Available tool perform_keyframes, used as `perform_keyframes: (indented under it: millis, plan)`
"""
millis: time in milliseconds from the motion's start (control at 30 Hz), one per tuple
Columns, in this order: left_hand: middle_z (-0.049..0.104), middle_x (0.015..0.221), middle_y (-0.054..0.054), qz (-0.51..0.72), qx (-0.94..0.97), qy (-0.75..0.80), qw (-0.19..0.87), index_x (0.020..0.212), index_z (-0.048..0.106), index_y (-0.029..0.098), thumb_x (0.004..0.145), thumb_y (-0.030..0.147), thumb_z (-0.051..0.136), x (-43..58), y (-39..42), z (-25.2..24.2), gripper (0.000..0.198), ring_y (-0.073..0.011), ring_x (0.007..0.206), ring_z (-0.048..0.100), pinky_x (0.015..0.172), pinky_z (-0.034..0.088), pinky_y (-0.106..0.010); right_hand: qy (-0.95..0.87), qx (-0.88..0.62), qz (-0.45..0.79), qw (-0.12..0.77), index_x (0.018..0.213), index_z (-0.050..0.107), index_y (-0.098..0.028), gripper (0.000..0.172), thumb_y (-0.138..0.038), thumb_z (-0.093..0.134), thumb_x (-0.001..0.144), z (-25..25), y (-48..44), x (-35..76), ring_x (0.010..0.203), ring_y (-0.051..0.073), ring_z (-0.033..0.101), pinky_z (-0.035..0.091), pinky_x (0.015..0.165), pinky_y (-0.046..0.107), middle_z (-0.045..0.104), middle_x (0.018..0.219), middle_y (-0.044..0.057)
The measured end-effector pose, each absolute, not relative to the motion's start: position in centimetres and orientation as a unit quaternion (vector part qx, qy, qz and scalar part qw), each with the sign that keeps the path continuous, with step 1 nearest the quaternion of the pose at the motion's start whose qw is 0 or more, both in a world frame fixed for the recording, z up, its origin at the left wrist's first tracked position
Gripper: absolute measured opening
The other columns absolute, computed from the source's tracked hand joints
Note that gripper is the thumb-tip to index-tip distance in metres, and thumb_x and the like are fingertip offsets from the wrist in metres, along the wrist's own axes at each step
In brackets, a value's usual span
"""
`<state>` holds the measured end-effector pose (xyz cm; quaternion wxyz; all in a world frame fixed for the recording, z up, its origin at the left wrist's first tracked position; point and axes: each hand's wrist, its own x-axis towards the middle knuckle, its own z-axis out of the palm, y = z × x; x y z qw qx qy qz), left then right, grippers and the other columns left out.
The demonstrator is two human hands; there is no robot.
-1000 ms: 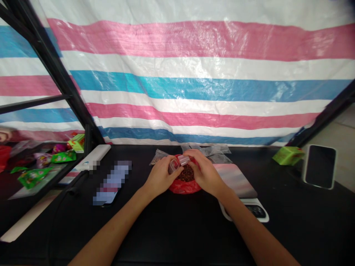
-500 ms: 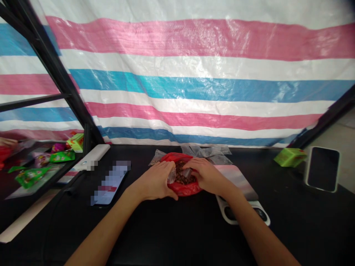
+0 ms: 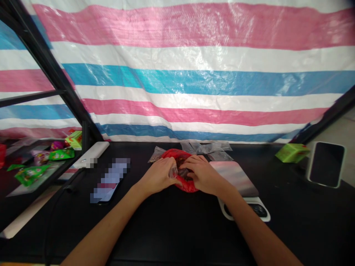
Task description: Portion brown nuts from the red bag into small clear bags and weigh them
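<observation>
The left hand (image 3: 158, 177) and right hand (image 3: 203, 175) cover most of the red plastic bag (image 3: 186, 187), so the dark brown pieces (image 3: 181, 161) inside show only in gaps. A clear plastic piece (image 3: 173, 171) at the left fingertips is too small to make out. A flat object (image 3: 109, 181) on the bench (image 3: 166, 229) is pixelated past naming, a white device (image 3: 244, 208) lies partly under a pink-grey pad (image 3: 233, 177), and the left forearm (image 3: 105, 229) and right forearm (image 3: 263, 232) run off the bottom edge
</observation>
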<state>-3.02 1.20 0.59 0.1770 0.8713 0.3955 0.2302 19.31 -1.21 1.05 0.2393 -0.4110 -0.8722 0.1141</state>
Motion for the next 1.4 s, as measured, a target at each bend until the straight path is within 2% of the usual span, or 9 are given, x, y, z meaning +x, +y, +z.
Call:
perform_keyframes:
  millis: [200, 367, 500, 700, 833, 933, 1067, 1233, 1400]
  plan:
    - [0.057, 0.082, 0.005, 0.295, 0.808, 0.421, 0.288, 0.087, 0.047, 0.022, 0.069, 0.033, 0.084, -2.7, 0.9, 0.1, 0.042, -0.0147, 0.072, 0.053, 0.065, 0.04, -0.027, -0.856, -0.424, 0.134, 0.265, 0.112, 0.07, -0.024, 0.044, 0.002, 0.059, 0.079, 0.6, -1.2, 18.7, 0.112, 0.023, 0.062, 0.033, 0.1, 0.043, 0.076, 0.112, 0.003]
    - [0.054, 0.086, 0.004, 0.349, 0.793, 0.406, 0.289, 0.087, 0.046, 0.022, 0.071, 0.03, 0.082, -2.7, 0.9, -1.1, 0.04, -0.0131, 0.072, 0.05, 0.065, 0.04, -0.027, -0.849, -0.434, 0.137, 0.268, 0.106, 0.068, -0.024, 0.036, -0.001, 0.062, 0.079, 0.7, -1.5, 18.1, 0.107, 0.022, 0.063, 0.033, 0.097, 0.041, 0.074, 0.107, 0.003]
    - [0.054, 0.092, 0.001, 0.404, 0.789, 0.368, 0.283, 0.085, 0.041, 0.022, 0.072, 0.028, 0.082, -2.5, 1.1, -2.1, 0.043, -0.0151, 0.082, 0.052, 0.073, 0.044, -0.029, -0.86, -0.415, 0.125, 0.269, 0.113, 0.065, -0.024, 0.036, -0.009, 0.069, 0.08, 0.8, -1.8, 17.8, 0.114, 0.025, 0.06, 0.034, 0.097, 0.041, 0.072, 0.117, 0.006]
    - [0.054, 0.094, -0.001, 0.396, 0.801, 0.356, 0.272, 0.085, 0.038, 0.024, 0.07, 0.032, 0.083, -2.2, 0.4, -1.3, 0.049, -0.0168, 0.083, 0.053, 0.075, 0.047, -0.031, -0.861, -0.409, 0.137, 0.271, 0.114, 0.068, -0.025, 0.044, 0.001, 0.061, 0.079, 0.7, -1.6, 18.0, 0.115, 0.024, 0.06, 0.034, 0.096, 0.04, 0.073, 0.116, 0.003]
    - [0.056, 0.099, -0.004, 0.375, 0.833, 0.314, 0.259, 0.097, 0.042, 0.023, 0.077, 0.021, 0.07, -2.5, -0.7, 0.1, 0.034, -0.0188, 0.088, 0.056, 0.081, 0.049, -0.035, -0.842, -0.436, 0.148, 0.282, 0.111, 0.068, -0.025, 0.044, 0.002, 0.061, 0.078, 0.6, -1.2, 18.4, 0.105, 0.023, 0.062, 0.036, 0.095, 0.04, 0.073, 0.108, 0.003]
    - [0.057, 0.094, -0.003, 0.381, 0.826, 0.311, 0.277, 0.101, 0.043, 0.023, 0.08, 0.015, 0.059, -2.7, -0.7, 0.2, 0.028, -0.0174, 0.08, 0.056, 0.075, 0.048, -0.033, -0.827, -0.459, 0.156, 0.285, 0.112, 0.069, -0.026, 0.042, 0.0, 0.063, 0.08, 0.7, -0.9, 18.8, 0.106, 0.024, 0.061, 0.036, 0.097, 0.043, 0.073, 0.109, 0.004]
    - [0.058, 0.085, 0.001, 0.399, 0.778, 0.4, 0.275, 0.103, 0.044, 0.025, 0.085, 0.016, 0.055, -2.7, 0.2, -0.4, 0.022, -0.0156, 0.071, 0.057, 0.067, 0.046, -0.029, -0.817, -0.463, 0.155, 0.306, 0.118, 0.068, -0.027, 0.04, -0.005, 0.061, 0.085, 1.1, -0.5, 19.1, 0.111, 0.026, 0.061, 0.036, 0.101, 0.047, 0.073, 0.119, 0.005]
    - [0.068, 0.094, 0.0, 0.346, 0.775, 0.484, 0.214, 0.107, 0.052, 0.026, 0.087, 0.024, 0.06, -2.5, 0.8, -0.5, 0.021, -0.0206, 0.083, 0.066, 0.073, 0.048, -0.033, -0.799, -0.453, 0.144, 0.368, 0.123, 0.063, -0.026, 0.037, -0.011, 0.061, 0.089, 1.7, -0.7, 18.9, 0.115, 0.026, 0.061, 0.037, 0.104, 0.047, 0.071, 0.124, 0.005]
    - [0.073, 0.107, -0.003, 0.312, 0.799, 0.479, 0.189, 0.116, 0.056, 0.026, 0.088, 0.034, 0.064, -2.2, 0.4, -0.3, 0.029, -0.0246, 0.096, 0.07, 0.082, 0.05, -0.035, -0.827, -0.412, 0.115, 0.364, 0.119, 0.063, -0.024, 0.034, -0.01, 0.062, 0.088, 2.2, -1.6, 18.2, 0.111, 0.026, 0.061, 0.043, 0.099, 0.045, 0.07, 0.118, 0.007]
